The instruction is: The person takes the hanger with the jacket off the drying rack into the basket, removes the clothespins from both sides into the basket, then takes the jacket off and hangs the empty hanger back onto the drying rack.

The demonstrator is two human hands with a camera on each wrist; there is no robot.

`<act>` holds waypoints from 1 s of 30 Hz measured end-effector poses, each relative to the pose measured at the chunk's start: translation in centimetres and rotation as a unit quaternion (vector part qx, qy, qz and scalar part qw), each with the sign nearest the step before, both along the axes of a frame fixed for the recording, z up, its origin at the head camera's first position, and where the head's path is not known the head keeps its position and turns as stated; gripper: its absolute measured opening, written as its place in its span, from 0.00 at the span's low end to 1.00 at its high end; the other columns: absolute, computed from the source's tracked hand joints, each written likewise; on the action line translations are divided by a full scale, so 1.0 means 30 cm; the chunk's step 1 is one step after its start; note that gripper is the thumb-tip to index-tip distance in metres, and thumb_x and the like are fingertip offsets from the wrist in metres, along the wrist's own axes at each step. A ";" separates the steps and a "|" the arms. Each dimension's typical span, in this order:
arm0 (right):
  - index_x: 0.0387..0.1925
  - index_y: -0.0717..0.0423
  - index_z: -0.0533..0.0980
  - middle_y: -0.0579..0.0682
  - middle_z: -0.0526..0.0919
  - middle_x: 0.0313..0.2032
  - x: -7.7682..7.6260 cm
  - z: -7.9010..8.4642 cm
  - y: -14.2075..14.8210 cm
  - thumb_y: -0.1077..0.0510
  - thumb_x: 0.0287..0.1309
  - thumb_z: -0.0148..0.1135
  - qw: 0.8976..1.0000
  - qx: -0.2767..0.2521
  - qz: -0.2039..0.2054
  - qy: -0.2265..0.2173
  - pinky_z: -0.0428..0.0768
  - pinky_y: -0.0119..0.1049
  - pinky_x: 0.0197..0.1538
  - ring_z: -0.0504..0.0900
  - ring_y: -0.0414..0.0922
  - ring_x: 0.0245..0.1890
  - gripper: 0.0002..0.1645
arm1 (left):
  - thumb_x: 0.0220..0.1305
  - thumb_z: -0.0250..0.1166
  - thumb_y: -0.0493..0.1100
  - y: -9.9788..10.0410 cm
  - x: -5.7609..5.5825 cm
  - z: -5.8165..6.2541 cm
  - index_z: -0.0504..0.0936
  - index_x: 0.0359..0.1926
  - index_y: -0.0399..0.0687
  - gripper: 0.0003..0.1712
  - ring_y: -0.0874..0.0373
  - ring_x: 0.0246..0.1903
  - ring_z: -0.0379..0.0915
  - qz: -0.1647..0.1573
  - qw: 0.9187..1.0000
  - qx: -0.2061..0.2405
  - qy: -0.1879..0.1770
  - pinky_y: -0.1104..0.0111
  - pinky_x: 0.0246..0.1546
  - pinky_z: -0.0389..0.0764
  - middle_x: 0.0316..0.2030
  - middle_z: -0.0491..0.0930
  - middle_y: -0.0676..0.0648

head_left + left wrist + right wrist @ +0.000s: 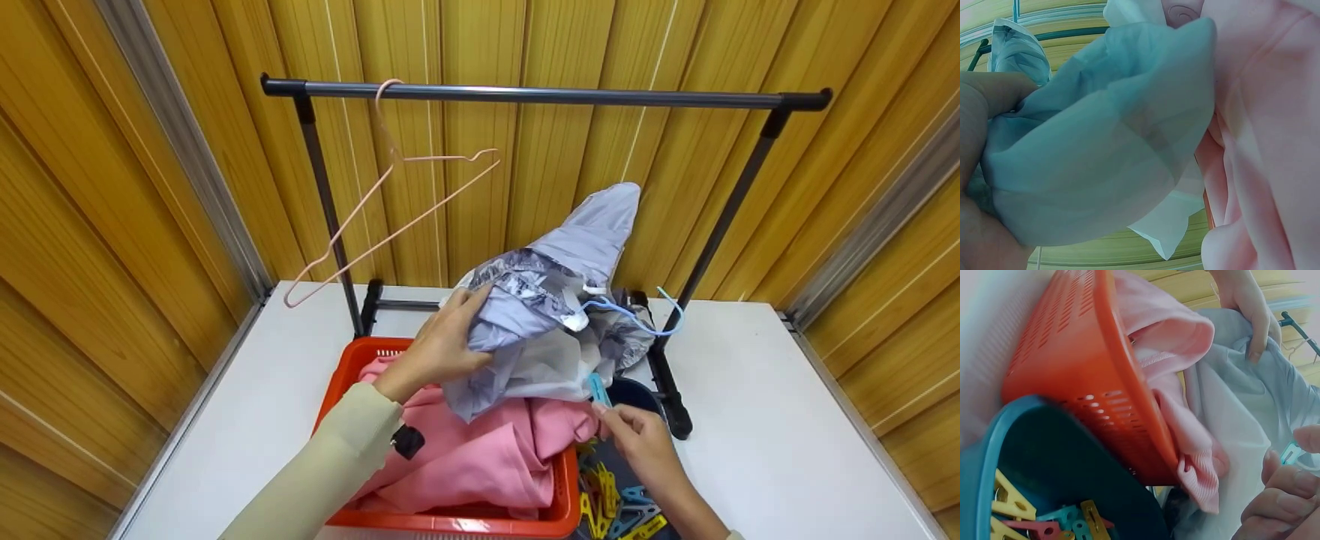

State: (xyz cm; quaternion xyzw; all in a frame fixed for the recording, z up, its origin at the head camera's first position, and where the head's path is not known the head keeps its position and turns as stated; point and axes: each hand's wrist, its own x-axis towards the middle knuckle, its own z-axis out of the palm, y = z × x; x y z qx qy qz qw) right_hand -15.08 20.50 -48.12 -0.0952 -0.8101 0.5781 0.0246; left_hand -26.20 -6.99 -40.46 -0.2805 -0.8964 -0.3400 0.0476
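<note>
My left hand [448,337] grips a thin pale lilac-grey garment [592,236] with a dark-patterned part; in the left wrist view its cloth [1100,157] bulges out from between thumb and fingers. From the garment's neck area sticks out the hook of a blue clothes hanger [637,316]; the rest is hidden by cloth. Between thumb and fingertips my right hand [641,442] pinches a light blue clothespin [598,390], close to the garment's lower edge. In the right wrist view the clothespin [1291,453] shows only partly, with the thin cloth right behind it.
An orange basket [450,523] holds pink clothing [472,450], one ribbed cuff over its rim. Beside it, a dark blue bin [1072,439] contains several yellow, blue and red clothespins [607,495]. A pink hanger [390,240] hangs from the black rack's bar [570,95].
</note>
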 end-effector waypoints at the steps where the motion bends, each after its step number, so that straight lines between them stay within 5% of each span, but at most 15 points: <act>1: 0.20 0.63 0.75 0.44 0.60 0.10 0.002 -0.002 0.004 0.48 0.64 0.60 1.000 0.005 -0.001 -0.003 0.58 0.29 0.18 0.57 0.37 0.12 0.24 | 0.42 0.73 0.38 0.000 0.001 0.001 0.55 0.74 0.46 0.57 0.52 0.46 0.71 0.000 1.000 0.000 -0.001 0.58 0.49 0.75 0.55 0.69 0.44; 14: 0.21 0.61 0.76 0.43 0.64 0.13 0.014 -0.037 0.065 0.40 0.62 0.58 0.995 0.077 0.006 -0.065 0.65 0.31 0.21 0.62 0.39 0.15 0.29 | 0.42 0.73 0.36 0.002 0.001 0.001 0.55 0.74 0.46 0.57 0.51 0.47 0.71 0.001 1.000 -0.002 -0.001 0.57 0.50 0.76 0.55 0.69 0.43; 23: 0.24 0.65 0.76 0.41 0.65 0.12 0.028 -0.080 0.116 0.41 0.63 0.57 0.986 0.111 0.077 -0.096 0.67 0.31 0.23 0.64 0.37 0.16 0.30 | 0.42 0.72 0.36 0.002 -0.005 -0.006 0.55 0.74 0.47 0.57 0.51 0.46 0.71 0.000 1.000 -0.002 -0.001 0.58 0.50 0.76 0.55 0.69 0.43; 30: 0.23 0.65 0.76 0.49 0.78 0.21 0.035 -0.110 0.145 0.41 0.64 0.56 0.976 0.146 0.124 -0.104 0.71 0.34 0.29 0.71 0.40 0.22 0.30 | 0.42 0.72 0.37 0.001 -0.007 -0.008 0.56 0.74 0.46 0.56 0.52 0.44 0.70 0.001 1.000 -0.004 0.005 0.59 0.47 0.75 0.54 0.69 0.44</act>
